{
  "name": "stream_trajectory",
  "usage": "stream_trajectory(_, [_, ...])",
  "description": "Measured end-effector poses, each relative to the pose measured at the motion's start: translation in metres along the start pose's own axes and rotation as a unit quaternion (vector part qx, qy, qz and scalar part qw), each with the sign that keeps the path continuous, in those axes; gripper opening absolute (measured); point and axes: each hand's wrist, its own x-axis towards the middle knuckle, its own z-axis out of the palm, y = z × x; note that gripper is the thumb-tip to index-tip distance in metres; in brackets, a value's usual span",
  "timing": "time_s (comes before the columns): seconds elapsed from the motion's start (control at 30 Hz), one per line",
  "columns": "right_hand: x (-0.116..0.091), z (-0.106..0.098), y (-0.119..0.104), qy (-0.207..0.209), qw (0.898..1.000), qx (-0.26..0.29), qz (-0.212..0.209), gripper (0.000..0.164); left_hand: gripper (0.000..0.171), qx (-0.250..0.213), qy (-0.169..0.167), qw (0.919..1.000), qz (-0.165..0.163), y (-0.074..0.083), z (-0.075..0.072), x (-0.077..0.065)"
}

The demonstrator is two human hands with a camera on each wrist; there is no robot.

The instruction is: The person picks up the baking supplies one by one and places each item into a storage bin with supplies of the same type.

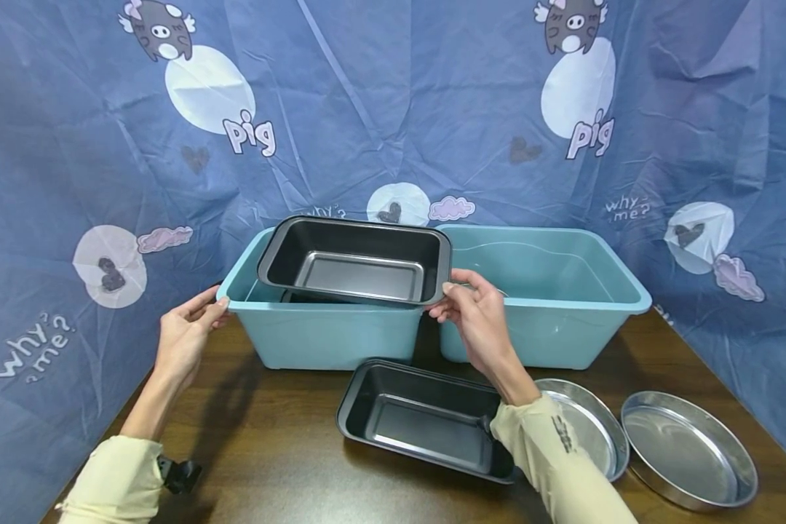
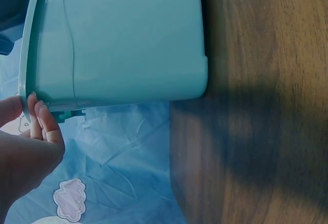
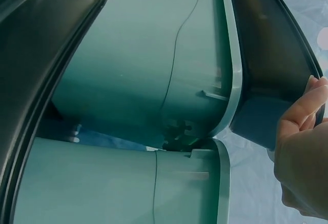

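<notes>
My right hand (image 1: 478, 316) pinches the right rim of a dark rectangular loaf pan (image 1: 360, 271), which is held tilted above the left teal plastic bin (image 1: 327, 338). In the right wrist view that loaf pan (image 3: 277, 55) stands over the bin's rim, with my right hand (image 3: 307, 152) at its edge. My left hand (image 1: 193, 324) grips the bin's left front corner, thumb on one side of the rim and fingers on the other, as the left wrist view shows with the hand (image 2: 36, 142). Something dark lies inside this bin, mostly hidden by the raised pan.
A second teal bin (image 1: 530, 331) stands to the right. Another dark loaf pan (image 1: 426, 422) lies on the wooden table (image 1: 282, 451) in front, partly under my right forearm. Two round metal cake pans (image 1: 688, 444) sit at the right, one partly behind my sleeve. A blue printed cloth hangs behind.
</notes>
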Motion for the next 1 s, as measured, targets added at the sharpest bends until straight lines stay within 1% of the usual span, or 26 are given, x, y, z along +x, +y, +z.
stream_trajectory(0.13, [0.005,0.003,0.0,0.001,1.0,0.004,0.004,0.025,0.051,-0.004,0.0,1.0,-0.003,0.0,0.0,0.001])
stream_trajectory(0.43, [0.014,0.01,0.004,0.005,1.0,0.007,0.01,0.026,0.051,0.012,0.0,0.9999,-0.005,0.001,-0.001,0.0])
stream_trajectory(0.67, [0.021,0.016,0.009,0.005,1.0,-0.006,0.02,0.026,0.051,0.006,0.004,0.9999,-0.009,0.0,0.0,0.0])
stream_trajectory(0.83, [0.024,0.018,0.013,0.004,1.0,-0.012,0.025,0.024,0.05,0.019,0.008,0.9998,-0.004,-0.001,0.001,0.0])
stream_trajectory(1.0, [0.026,0.022,0.014,0.0,1.0,-0.013,0.028,0.025,0.05,0.033,0.013,0.9994,-0.002,-0.003,0.0,0.001])
